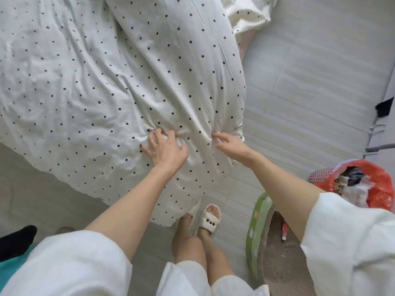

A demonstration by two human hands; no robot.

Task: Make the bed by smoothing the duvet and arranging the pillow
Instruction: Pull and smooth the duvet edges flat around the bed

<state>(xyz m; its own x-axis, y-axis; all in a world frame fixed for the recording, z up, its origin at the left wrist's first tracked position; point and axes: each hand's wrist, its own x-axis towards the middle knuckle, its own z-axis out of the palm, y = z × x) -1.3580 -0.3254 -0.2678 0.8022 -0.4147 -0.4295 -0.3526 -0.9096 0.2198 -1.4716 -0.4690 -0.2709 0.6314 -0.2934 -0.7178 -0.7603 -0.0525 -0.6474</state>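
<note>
A white duvet with black dots (102, 77) covers the bed, wrinkled, and its near corner hangs down toward the floor in front of my feet. My left hand (164, 149) lies on the duvet near that corner, fingers curled and pinching a fold of cloth. My right hand (232, 146) reaches to the duvet's right edge, fingertips gripping the bunched fabric there. Another piece of dotted white bedding (248, 13) sits at the top right; I cannot tell whether it is the pillow.
A red mesh basket with a red bag of rubbish (361, 184) stands at the right. A green-rimmed round cardboard tray (271, 248) lies on the floor by my right leg. Grey tiled floor (310, 82) spreads right of the bed. Black and teal cloth (15, 253) sits at bottom left.
</note>
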